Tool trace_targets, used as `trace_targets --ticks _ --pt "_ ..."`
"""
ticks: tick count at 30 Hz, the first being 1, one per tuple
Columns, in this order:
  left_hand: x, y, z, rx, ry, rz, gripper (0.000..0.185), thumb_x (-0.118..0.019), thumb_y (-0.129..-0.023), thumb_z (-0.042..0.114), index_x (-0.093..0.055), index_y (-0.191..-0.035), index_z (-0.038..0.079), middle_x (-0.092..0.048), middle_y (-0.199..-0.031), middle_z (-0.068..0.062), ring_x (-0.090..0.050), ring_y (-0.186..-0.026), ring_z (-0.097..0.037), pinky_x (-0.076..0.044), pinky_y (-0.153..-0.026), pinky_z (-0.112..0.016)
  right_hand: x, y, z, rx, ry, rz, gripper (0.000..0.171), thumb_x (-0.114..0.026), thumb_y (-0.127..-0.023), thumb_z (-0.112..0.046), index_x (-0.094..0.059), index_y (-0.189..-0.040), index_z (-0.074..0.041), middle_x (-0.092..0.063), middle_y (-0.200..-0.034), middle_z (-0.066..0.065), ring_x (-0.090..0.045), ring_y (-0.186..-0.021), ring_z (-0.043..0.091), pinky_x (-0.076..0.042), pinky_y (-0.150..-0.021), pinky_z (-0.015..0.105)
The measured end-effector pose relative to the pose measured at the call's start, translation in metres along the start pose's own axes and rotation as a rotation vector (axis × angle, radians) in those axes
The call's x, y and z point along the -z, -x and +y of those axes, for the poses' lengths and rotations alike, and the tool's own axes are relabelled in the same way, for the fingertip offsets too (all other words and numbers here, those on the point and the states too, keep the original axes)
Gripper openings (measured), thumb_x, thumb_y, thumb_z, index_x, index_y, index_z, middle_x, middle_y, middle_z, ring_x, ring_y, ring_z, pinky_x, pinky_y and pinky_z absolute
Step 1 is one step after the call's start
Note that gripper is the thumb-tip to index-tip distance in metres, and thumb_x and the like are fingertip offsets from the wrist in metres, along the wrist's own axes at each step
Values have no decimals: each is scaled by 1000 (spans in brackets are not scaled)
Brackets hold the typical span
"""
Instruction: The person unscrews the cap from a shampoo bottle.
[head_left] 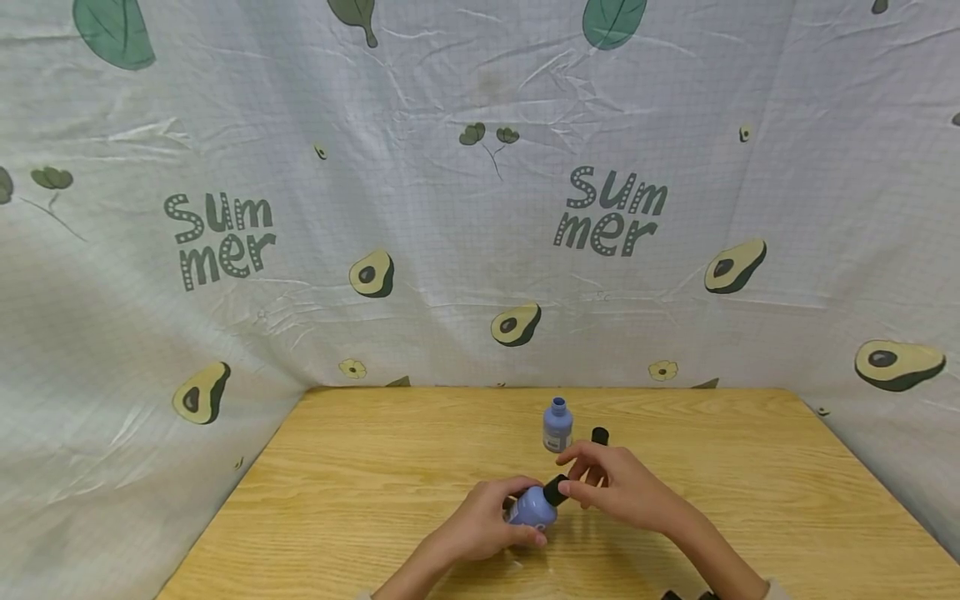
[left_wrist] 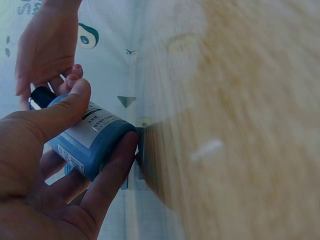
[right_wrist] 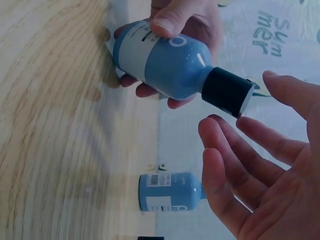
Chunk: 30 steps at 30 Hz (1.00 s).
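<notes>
Blue capped bottle (head_left: 534, 506) lies tilted in the left hand (head_left: 480, 525), fingers wrapped round its body, above the desk (head_left: 360, 483). Right hand (head_left: 618, 487) hovers relaxed, spread just off its black cap (right_wrist: 227, 91), apparently not yet unscrewed. Behind it stands an uncapped bottle (head_left: 557, 426), seemingly finished.

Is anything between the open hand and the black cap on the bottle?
No. The wrist view shows only bare air between the right hand and the black cap.

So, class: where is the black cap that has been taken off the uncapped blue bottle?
In the head view the loose black cap stands on the wooden table, just right of the uncapped blue bottle and behind the right hand.
</notes>
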<state>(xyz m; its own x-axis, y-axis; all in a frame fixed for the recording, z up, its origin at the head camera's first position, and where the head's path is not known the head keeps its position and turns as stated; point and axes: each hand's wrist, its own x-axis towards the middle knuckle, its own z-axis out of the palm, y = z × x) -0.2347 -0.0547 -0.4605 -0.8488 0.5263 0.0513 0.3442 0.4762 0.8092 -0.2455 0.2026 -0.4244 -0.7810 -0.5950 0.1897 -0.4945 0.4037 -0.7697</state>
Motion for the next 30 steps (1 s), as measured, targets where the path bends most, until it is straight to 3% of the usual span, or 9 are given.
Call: trace_targets --ticks 2,15,26,30 --pt "0 0 -1 1 0 0 50 -88 -83 27 -69 -129 22 -73 -115 8 -64 -96 -2 -53 -82 -24 1 0 -1 -14 -6 -2 31 -65 -103 -31 -66 -124 -8 -73 -97 4 -69 -71 20 -53 -60 28" --pt "-1 0 0 -7 3 2 50 -89 -83 26 -69 -129 20 -73 -116 6 -64 -96 -2 -53 -82 -24 0 1 -1 19 -17 -17 20 -66 -103 -29 -69 -110 -10 -73 -92 16 -68 -70 21 -52 -60 27" --pt "-1 0 0 -1 0 2 51 -88 -83 27 -69 -130 20 -73 -116 6 -63 -96 -2 -53 -82 -24 1 2 0 67 26 1 18 -72 -99 -24 -72 -113 -14 -74 -99 3 -65 -73 4 -56 -64 27" --pt "0 0 0 3 -3 4 51 -89 -83 27 -69 -130 20 -73 -116 6 -63 -96 -2 -53 -82 -24 2 2 -1 70 12 -6 20 -71 -99 -23 -72 -116 -12 -74 -102 5 -66 -72 7 -56 -63 27"
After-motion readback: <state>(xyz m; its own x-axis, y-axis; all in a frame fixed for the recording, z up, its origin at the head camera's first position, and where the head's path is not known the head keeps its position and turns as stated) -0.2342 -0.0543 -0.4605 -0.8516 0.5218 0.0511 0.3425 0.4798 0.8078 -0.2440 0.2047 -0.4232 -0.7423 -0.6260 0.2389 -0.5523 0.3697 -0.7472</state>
